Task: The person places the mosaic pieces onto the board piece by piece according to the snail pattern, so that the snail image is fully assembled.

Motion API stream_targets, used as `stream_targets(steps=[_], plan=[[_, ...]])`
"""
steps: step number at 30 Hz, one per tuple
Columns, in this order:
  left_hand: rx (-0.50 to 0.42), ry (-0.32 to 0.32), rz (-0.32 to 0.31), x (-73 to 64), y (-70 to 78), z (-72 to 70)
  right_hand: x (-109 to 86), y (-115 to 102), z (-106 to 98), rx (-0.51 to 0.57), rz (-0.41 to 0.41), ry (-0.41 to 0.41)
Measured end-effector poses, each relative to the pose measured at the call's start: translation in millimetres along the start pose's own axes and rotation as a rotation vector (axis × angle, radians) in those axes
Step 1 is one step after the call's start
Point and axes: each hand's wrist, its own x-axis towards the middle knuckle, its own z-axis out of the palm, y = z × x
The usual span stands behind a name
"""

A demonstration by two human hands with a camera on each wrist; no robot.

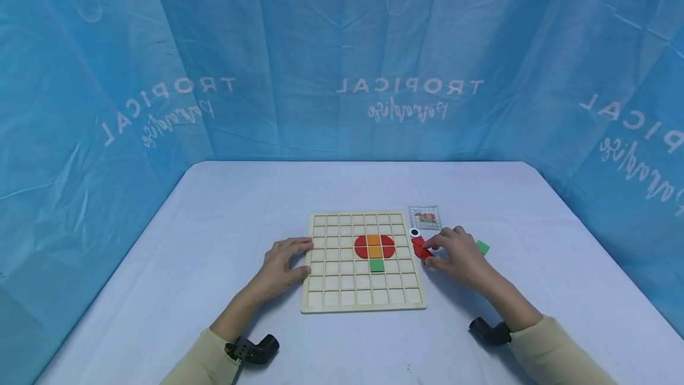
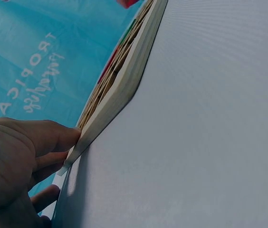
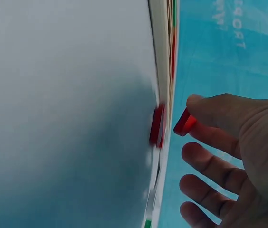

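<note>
A wooden grid board (image 1: 363,309) lies on the table in the head view. Set in it are orange square tiles (image 1: 373,240) flanked by curved red tiles (image 1: 360,242), with a green square tile (image 1: 376,265) below. My left hand (image 1: 278,266) touches the board's left edge with thumb and fingers. Off the board's right edge, my right hand (image 1: 461,257) pinches a small red tile (image 3: 185,123) between thumb and forefinger, raised above the table. More red tiles (image 3: 157,126) lie just below it, beside a white tile with a black dot (image 1: 414,232).
A small printed card (image 1: 425,218) with a grid picture lies beyond the board's upper right corner. Another green tile (image 1: 483,247) is on the white table (image 1: 240,195), right of my right hand. Blue printed curtains (image 1: 342,34) surround the table's back and sides.
</note>
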Motion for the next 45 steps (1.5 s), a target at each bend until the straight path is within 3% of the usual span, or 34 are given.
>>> stream_targets(steps=[12,17,32,45], plan=[[-0.002,0.004,-0.003,0.3,0.5,0.4,10.5,-38,14,0.112,-0.081,-0.042],[-0.012,-0.004,-0.006,0.4,1.0,-0.3,16.6,-48,19,0.11,-0.113,-0.038],[-0.001,-0.002,0.017,0.5,-1.1,-0.1,18.1,-50,28,0.057,-0.103,-0.108],[-0.003,0.003,0.013,0.8,-1.1,0.6,14.8,-51,26,0.052,-0.108,-0.092]])
